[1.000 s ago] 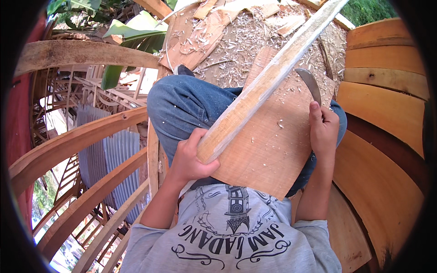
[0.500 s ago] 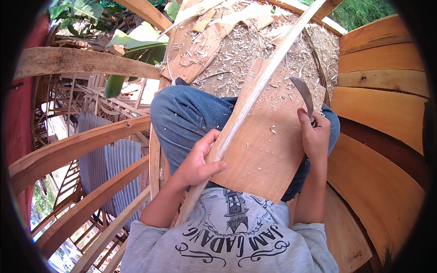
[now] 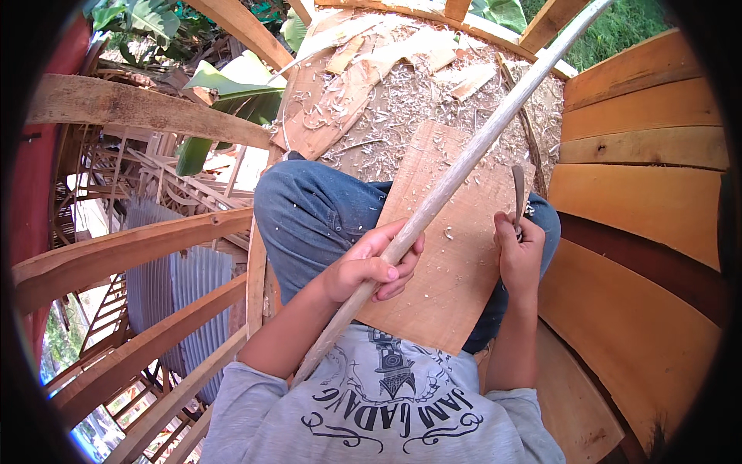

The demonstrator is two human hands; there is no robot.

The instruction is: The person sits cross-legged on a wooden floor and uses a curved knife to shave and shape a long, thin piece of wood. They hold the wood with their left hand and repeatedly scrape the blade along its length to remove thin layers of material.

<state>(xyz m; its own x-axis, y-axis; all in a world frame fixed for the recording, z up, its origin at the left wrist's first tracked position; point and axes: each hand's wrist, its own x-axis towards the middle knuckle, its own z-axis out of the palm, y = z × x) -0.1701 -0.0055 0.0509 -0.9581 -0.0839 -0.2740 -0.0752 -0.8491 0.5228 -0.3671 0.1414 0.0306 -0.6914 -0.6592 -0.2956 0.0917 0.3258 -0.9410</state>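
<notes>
A wooden board (image 3: 448,255) rests flat across the lap. A long pale pole (image 3: 464,166) crosses it, running from 7 to 1 o'clock. The left hand (image 3: 371,267) wraps the pole's lower half. The right hand (image 3: 519,259), at the board's 3 o'clock edge, grips a curved blade (image 3: 518,189) pointing up.

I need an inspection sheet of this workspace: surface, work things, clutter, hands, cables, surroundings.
Surface: flat wooden board resting across the person's lap, a few shavings on it.
Work things: long pale wooden pole lying slantwise over the board; curved blade standing up from the right fist.
Clutter: wood shavings and offcuts on the ground ahead.
Hands: left hand wrapped around the pole; right hand closed on the blade's handle.
Cables: nothing seen.
Surroundings: curved wooden planks on the right, bent wooden ribs on the left, green leaves beyond.
</notes>
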